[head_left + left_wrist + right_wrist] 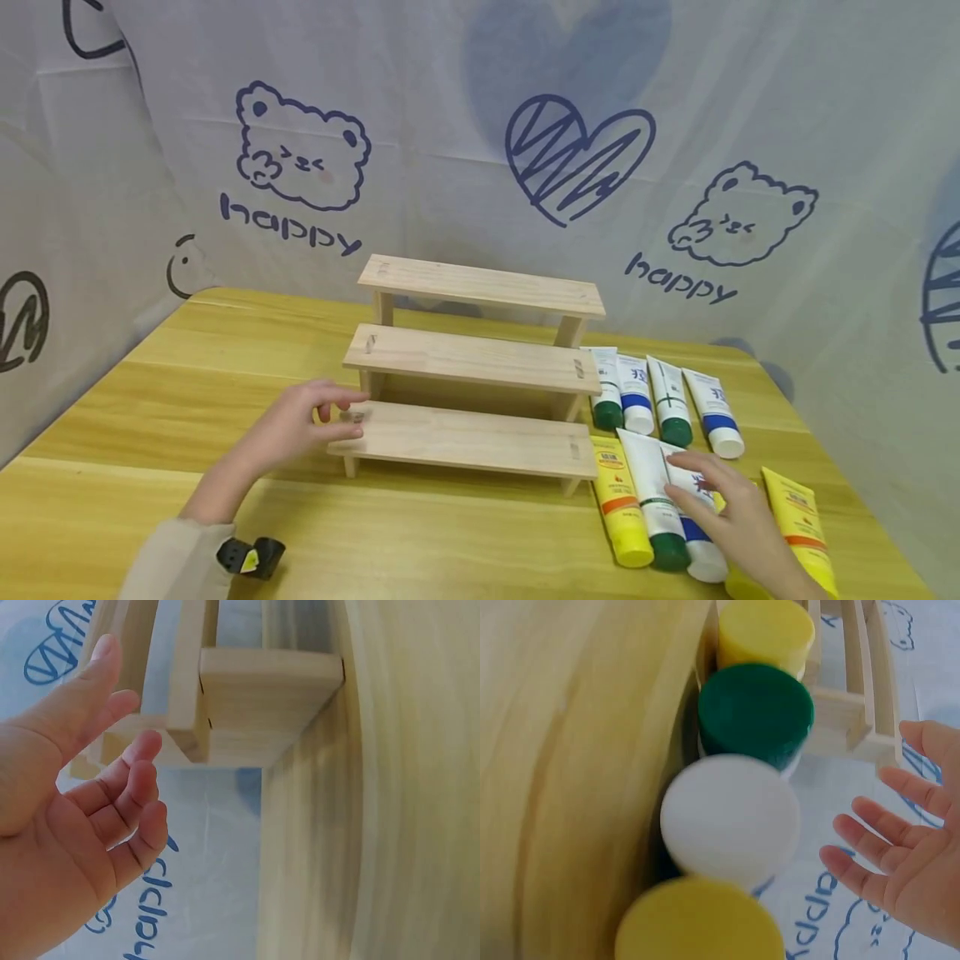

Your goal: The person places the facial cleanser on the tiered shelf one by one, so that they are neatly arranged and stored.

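A three-tier wooden stand [465, 358] rises in steps on the table. My left hand [318, 421] is at the left end of its lowest tier, fingers loosely bent; the left wrist view shows nothing held in that hand [82, 802]. Over the front row of squeeze tubes hovers my right hand [731, 512], partly covering a white tube with a blue band [693, 529]. Its spread fingers hold nothing in the right wrist view [907, 832]. Beside that tube lie a white tube with a green cap [652, 492] and a yellow tube [618, 500].
Farther back, right of the stand, lies another row of white tubes, some green-capped [670, 400], some blue-banded [712, 408]. At the right, another yellow tube [802, 525] lies near the wooden table's [420, 542] edge. A printed cloth [442, 125] hangs behind.
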### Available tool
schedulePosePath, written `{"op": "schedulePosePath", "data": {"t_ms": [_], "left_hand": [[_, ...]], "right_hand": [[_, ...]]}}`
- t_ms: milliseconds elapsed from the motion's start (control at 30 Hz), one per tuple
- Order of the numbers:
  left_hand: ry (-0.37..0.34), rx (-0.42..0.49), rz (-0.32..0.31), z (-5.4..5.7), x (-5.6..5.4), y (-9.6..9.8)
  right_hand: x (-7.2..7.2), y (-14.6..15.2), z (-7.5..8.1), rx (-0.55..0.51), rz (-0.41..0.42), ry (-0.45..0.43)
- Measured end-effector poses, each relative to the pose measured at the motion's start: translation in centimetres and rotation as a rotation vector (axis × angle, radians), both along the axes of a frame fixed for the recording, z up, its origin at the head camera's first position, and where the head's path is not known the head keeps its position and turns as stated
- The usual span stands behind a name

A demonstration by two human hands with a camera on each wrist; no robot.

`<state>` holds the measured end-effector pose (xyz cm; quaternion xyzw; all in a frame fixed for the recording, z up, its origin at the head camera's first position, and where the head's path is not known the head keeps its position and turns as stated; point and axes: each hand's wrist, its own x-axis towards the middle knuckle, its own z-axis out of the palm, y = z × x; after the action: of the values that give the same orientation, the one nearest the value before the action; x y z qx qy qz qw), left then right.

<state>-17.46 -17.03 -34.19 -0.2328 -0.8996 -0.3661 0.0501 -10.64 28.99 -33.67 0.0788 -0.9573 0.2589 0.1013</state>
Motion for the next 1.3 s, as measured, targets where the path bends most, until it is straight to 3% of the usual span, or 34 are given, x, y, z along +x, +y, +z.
{"op": "schedulePosePath", "data": {"t_ms": [267,500,633,733,833,933,1167,1300], "left_hand": [[-0.052,0.025,-0.001,-0.6,-0.5,-1.0],[-0.137,0.042,-0.007,-1.0,-0.7,-1.3],[-0.184,0.072,-0.01,-1.2,-0.8,-1.4],[-0.221,0.1,-0.019,-1.2,-0.8,-1.5],[-0.247,0.122,-0.032,-1.2,-0.8,-1.6],[-0.267,0.136,-0.034,-1.3,-0.8,-1.6],[-0.268,0.154,-0.048,-1.7,-0.9,-1.6],[-0.284,0.16,-0.051,-1.8,-1.0,-1.8]], "right_hand": [[0.1,1.9,0.0,0.005,-0.036,0.005],[0.0,4.5,-0.6,-0.009,-0.08,-0.055],[-0.8,7.6,-2.5,-0.036,-0.131,-0.141],[-1.9,11.0,-5.1,-0.031,-0.178,-0.157],[-2.4,13.1,-6.1,-0.013,-0.206,-0.149],[-1.9,13.3,-5.3,-0.031,-0.22,-0.174],[-0.5,12.8,-2.9,-0.194,-0.287,-0.424],[-0.7,13.6,-2.9,-0.168,-0.33,-0.462]]}}
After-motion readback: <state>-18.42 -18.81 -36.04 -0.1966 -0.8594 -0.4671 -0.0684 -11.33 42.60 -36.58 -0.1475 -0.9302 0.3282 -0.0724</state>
